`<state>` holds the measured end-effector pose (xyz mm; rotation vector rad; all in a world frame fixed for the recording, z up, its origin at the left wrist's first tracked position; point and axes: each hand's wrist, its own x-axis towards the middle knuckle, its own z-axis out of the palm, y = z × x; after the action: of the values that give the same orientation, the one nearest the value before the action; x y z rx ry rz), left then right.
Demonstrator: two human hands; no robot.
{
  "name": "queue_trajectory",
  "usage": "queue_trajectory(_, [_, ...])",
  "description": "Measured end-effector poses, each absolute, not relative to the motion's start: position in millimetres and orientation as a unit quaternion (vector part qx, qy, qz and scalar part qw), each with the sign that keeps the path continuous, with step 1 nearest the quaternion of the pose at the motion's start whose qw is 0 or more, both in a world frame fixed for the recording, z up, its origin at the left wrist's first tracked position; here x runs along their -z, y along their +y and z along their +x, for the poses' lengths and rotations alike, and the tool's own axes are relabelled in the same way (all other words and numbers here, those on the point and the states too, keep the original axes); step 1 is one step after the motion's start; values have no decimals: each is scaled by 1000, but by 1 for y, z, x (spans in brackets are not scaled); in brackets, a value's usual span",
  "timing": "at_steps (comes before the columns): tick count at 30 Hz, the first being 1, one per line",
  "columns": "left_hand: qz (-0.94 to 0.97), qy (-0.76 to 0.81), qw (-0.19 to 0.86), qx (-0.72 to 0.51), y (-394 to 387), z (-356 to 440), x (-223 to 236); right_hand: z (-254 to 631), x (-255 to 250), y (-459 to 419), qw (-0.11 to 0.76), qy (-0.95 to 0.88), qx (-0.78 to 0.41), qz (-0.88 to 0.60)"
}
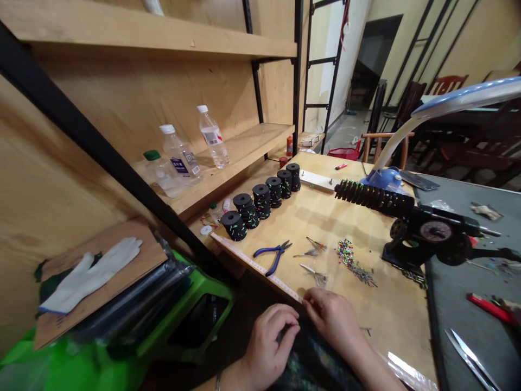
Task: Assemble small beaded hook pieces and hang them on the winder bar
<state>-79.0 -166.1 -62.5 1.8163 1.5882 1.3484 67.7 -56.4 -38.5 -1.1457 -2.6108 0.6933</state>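
Head view: left fingers (283, 310) together, right fingers (310, 305) together beside ruler strip (256, 266), bottle label (179, 166) illegible.

A person's left hand (271, 339) curls inward, thumb close to the fingertips. The right hand (331, 312) rests slightly farther forward, fingers bent.

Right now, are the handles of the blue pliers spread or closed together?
Spread: on the blue pliers, the two handles stand apart, with tabletop showing between their ends.
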Motion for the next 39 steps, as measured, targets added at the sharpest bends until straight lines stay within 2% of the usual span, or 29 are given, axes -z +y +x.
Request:
queue_trajectory(11, [730,543,72,-408,-166,-88,66,53,34,-53,88,-885,-206,-409])
queue_trajectory(26, [730,571,43,-374,-166,-94,68,41,35,-52,109,-897,-185,-385])
queue_trajectory(39, [729,602,37,-323,-164,-99,72,33,33,-53,82,-925,-95,-360])
